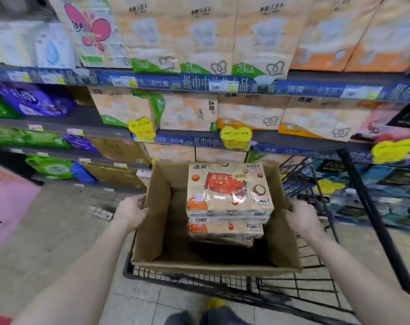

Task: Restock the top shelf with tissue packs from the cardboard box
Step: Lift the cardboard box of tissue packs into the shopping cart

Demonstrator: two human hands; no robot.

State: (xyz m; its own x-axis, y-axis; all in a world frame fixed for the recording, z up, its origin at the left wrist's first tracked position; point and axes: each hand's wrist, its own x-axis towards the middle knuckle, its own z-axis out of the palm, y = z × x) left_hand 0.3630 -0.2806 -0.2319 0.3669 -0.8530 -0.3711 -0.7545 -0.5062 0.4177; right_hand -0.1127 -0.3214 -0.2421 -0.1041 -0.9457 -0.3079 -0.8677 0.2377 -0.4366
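Observation:
An open cardboard box point(152, 221) rests on a black wire cart point(311, 285) in front of me. Inside it, on the right half, lies a stack of tissue packs point(227, 191) with beige wrappers and a red label; the left half of the box is bare. My left hand point(132, 211) grips the box's left wall at its rim. On the opposite wall, my right hand point(301, 215) holds the rim. The top shelf point(152, 82) with a blue price strip carries tall beige tissue packs point(204, 36) standing side by side.
Lower shelves point(293, 139) hold more tissue packs with yellow tags point(235, 134). Purple and green packs point(30, 99) fill the left bays. A pink box point(5, 202) stands at the far left. A slip of paper point(99, 212) lies on the tiled floor.

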